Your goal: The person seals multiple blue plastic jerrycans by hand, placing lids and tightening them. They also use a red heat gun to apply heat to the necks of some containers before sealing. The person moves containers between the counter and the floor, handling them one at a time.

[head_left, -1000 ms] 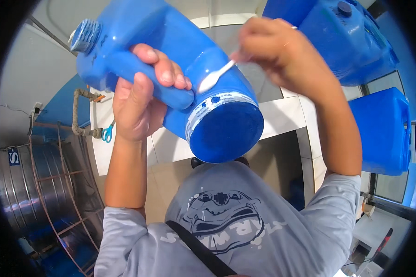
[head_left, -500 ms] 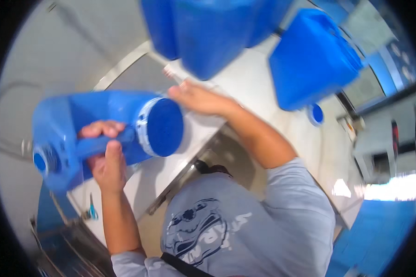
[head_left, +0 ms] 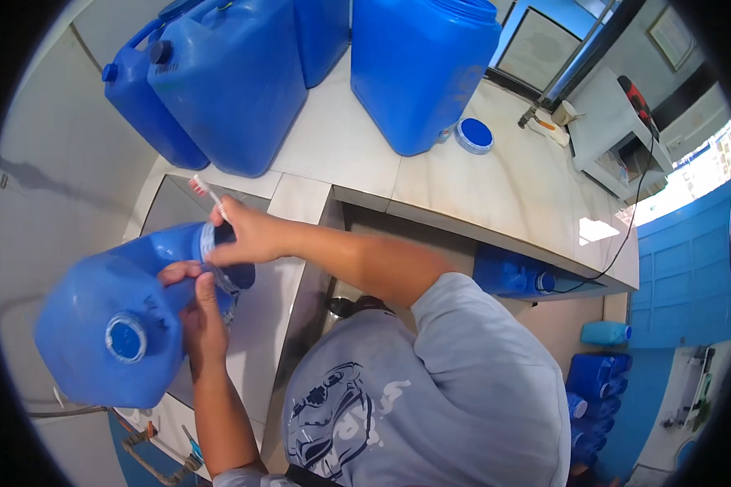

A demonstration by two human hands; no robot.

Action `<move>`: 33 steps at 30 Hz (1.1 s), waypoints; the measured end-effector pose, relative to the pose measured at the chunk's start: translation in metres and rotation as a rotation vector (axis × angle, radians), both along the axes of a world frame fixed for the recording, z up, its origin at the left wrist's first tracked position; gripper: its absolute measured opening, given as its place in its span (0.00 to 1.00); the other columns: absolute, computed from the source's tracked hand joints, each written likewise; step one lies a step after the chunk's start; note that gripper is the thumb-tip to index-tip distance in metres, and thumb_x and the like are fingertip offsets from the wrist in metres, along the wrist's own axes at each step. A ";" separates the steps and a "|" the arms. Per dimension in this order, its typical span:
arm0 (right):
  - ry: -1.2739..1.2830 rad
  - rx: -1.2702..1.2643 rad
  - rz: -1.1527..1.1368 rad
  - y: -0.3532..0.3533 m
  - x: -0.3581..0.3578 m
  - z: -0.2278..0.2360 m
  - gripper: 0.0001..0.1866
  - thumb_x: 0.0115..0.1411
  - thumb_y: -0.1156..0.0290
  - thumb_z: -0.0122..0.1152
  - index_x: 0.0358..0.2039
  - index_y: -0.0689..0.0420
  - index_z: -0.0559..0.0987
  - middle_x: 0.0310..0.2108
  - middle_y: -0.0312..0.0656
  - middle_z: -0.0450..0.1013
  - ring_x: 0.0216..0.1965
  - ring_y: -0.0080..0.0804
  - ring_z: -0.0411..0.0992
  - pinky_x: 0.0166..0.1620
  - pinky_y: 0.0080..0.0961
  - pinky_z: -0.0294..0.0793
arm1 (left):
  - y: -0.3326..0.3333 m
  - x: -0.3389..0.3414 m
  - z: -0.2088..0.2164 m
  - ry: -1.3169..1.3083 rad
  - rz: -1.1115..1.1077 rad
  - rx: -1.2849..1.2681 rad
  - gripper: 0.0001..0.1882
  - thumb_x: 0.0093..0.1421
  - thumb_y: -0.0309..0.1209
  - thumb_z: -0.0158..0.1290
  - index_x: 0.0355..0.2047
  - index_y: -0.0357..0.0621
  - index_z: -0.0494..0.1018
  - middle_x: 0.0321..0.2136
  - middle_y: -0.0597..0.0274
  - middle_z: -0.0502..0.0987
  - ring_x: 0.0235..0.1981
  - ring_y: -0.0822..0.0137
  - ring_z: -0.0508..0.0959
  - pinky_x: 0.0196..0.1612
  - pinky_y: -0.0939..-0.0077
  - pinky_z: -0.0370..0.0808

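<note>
Left hand (head_left: pixel 201 318): wrapped on the blue jug (head_left: pixel 97 296) at its handle side, likely to steady it tilted
Right hand (head_left: pixel 253 231): grasping the toothbrush (head_left: pixel 211 196), bristles off the jug, apparently leaving fingers free at the big cap (head_left: pixel 244 277)
Jug position: left of both hands, 2 caps fitted
Change: right hand earlier clear of big cap, now against it; cap's flat face turned from view

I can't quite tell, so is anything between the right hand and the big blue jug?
Nothing visible. The right hand is at the blue jug's wide cap and seems to touch it. The toothbrush it holds sticks out away from the jug, and the left hand holds the jug close by.
</note>
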State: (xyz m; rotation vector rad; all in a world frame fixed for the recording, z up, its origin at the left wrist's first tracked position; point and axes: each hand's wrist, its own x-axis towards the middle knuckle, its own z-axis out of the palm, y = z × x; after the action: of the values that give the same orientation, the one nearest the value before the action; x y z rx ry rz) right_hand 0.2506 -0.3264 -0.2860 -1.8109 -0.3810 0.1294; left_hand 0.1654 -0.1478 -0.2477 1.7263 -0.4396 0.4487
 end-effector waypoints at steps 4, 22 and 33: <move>0.233 0.014 -0.039 -0.016 0.006 0.007 0.53 0.56 0.30 0.63 0.53 0.73 0.63 0.50 0.65 0.69 0.53 0.48 0.73 0.53 0.36 0.74 | -0.008 0.012 0.004 -0.094 -0.034 -0.101 0.14 0.70 0.26 0.54 0.52 0.43 0.62 0.44 0.61 0.72 0.52 0.65 0.72 0.63 0.66 0.66; 0.141 0.124 -0.203 -0.097 -0.080 0.033 0.63 0.42 0.34 0.77 0.58 0.74 0.56 0.58 0.67 0.62 0.59 0.54 0.68 0.59 0.38 0.71 | -0.090 -0.016 0.033 -0.086 -0.077 -0.085 0.13 0.71 0.28 0.54 0.51 0.41 0.64 0.44 0.60 0.70 0.50 0.64 0.73 0.61 0.65 0.67; 0.026 0.009 -0.393 -0.116 -0.167 0.042 0.58 0.40 0.38 0.80 0.54 0.72 0.62 0.53 0.66 0.67 0.56 0.52 0.71 0.57 0.37 0.73 | -0.103 -0.074 0.036 -0.090 -0.214 -0.094 0.14 0.70 0.28 0.55 0.51 0.41 0.64 0.42 0.61 0.73 0.49 0.67 0.74 0.60 0.68 0.68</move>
State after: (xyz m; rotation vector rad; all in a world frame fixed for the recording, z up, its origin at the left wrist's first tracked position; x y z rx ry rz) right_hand 0.0836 -0.4423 -0.2444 -1.8390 -0.0024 -0.1227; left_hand 0.0917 -0.2506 -0.2119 1.5531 -0.6519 0.3869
